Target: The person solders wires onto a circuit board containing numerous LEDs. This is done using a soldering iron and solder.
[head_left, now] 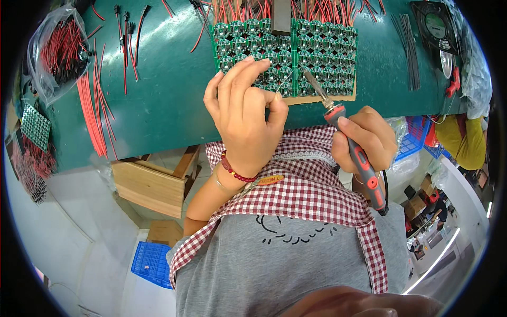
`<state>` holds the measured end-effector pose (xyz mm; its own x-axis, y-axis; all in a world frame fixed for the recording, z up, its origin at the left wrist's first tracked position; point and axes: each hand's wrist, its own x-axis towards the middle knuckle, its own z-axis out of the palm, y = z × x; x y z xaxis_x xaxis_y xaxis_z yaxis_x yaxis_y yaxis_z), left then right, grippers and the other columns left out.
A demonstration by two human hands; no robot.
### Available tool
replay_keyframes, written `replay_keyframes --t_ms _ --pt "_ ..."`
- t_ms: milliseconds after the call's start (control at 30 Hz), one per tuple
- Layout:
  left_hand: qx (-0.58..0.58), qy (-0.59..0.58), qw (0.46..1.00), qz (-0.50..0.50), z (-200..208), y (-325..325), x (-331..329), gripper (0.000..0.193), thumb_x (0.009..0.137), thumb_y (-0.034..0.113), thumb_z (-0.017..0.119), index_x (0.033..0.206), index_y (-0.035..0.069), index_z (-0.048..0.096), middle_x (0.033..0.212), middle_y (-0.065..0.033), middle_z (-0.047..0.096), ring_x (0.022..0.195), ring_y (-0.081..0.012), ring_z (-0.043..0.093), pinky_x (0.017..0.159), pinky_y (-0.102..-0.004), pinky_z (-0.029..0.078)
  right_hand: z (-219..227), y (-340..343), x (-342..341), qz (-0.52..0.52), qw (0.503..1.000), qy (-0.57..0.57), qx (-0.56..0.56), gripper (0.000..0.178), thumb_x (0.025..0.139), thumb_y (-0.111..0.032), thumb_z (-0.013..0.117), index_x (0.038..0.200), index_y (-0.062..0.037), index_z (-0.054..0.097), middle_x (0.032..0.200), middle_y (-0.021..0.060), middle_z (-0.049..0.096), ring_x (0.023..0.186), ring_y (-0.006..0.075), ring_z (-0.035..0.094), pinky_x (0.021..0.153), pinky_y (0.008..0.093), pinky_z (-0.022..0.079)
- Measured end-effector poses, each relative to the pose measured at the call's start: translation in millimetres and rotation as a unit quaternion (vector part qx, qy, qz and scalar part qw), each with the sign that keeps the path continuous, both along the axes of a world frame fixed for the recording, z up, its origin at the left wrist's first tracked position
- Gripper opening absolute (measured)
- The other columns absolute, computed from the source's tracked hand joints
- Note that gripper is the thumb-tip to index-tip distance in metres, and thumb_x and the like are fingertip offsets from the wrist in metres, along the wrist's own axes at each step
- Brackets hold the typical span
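My right hand (367, 134) wraps round the grey and red handle of a soldering iron (362, 158). The iron slants up and left, its tip over or on a green circuit board panel (325, 58); whether it touches cannot be made out. Thumb and forefinger of my left hand (245, 113) pinch a thin silvery solder wire (284, 83), whose free end points up at the panel near the iron's tip. My other left fingers are raised, hiding part of a second board panel (253, 42). Both panels carry rows of small parts, with red wires at the far edge.
A dark block (281, 18) lies across the panels' far edge. On the green table (169, 105) lie red wires (91, 113), connector leads (127, 42) and a bagged wire bundle (63, 50) at left. Black tubes (406, 50) and a fan (435, 24) are at right. A wooden stool (150, 185) stands below.
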<state>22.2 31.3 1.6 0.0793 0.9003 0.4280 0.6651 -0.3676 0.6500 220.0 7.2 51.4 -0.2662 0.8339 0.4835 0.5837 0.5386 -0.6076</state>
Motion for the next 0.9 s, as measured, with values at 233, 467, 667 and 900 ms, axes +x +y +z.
replay_keyframes --t_ms 233,467,667,900 --pt "0.012 -0.009 1.0 0.016 -5 3 4 0.02 0.069 0.003 0.069 0.076 0.011 0.052 0.115 -0.0052 0.067 0.114 -0.0259 0.062 0.103 -0.0481 0.036 -3 2 1 0.006 1.0 -0.029 -0.006 0.028 0.066 0.003 0.075 0.094 -0.0007 0.07 0.069 0.0068 0.057 0.054 0.0208 0.054 0.048 0.0315 0.042" --pt "0.011 0.0 1.0 0.024 -6 4 5 0.02 0.069 0.003 0.07 0.075 0.011 0.052 0.114 -0.0046 0.067 0.113 -0.0253 0.062 0.101 -0.0478 0.036 -3 -3 -2 0.008 0.999 -0.042 -0.017 0.035 0.064 0.008 0.075 0.097 -0.0016 0.071 0.071 0.0061 0.057 0.055 0.0199 0.054 0.048 0.0306 0.042" --pt "0.011 0.013 1.0 0.025 -5 4 5 0.021 0.068 0.003 0.07 0.075 0.011 0.052 0.114 -0.0044 0.066 0.112 -0.0256 0.062 0.099 -0.0471 0.037 -3 -1 -3 0.022 0.997 -0.071 -0.005 0.041 0.063 0.009 0.075 0.102 -0.0029 0.071 0.075 0.0065 0.057 0.056 0.0189 0.054 0.048 0.0296 0.042" --pt "0.001 -0.004 1.0 0.014 -1 -1 2 0.02 0.072 -0.001 0.07 0.078 0.009 0.054 0.117 -0.0075 0.067 0.117 -0.0288 0.061 0.102 -0.0446 0.038 0 -5 8 0.019 0.999 -0.027 0.036 0.033 0.068 0.006 0.073 0.101 -0.0008 0.07 0.072 0.0081 0.057 0.051 0.0196 0.051 0.045 0.0296 0.039"
